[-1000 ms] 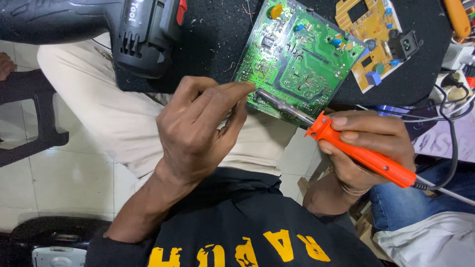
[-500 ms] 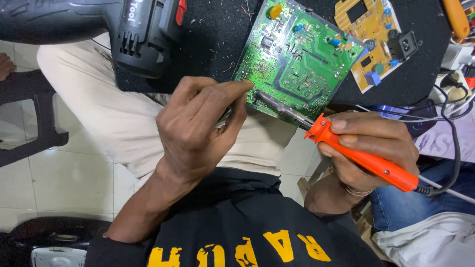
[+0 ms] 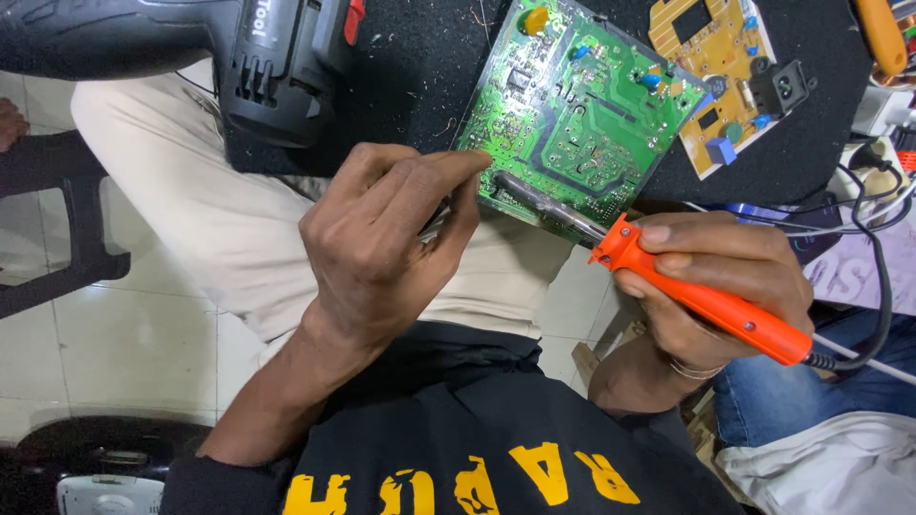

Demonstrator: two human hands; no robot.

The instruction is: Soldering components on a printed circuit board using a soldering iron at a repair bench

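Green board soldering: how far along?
Done: green board lies solder-side up on the black mat. In hand: right hand holds the orange iron, tip at the near edge; left hand pinches something thin there. Left: cannot tell.

Even, fairly bright light falls from above, with no hard glare. The green circuit board (image 3: 582, 114) is crisp and readable, and the black mat (image 3: 420, 57) swallows detail. Soft shadows sit under the left hand (image 3: 382, 248). The drill (image 3: 191, 48) at the top-left edge looks stretched and slightly soft.
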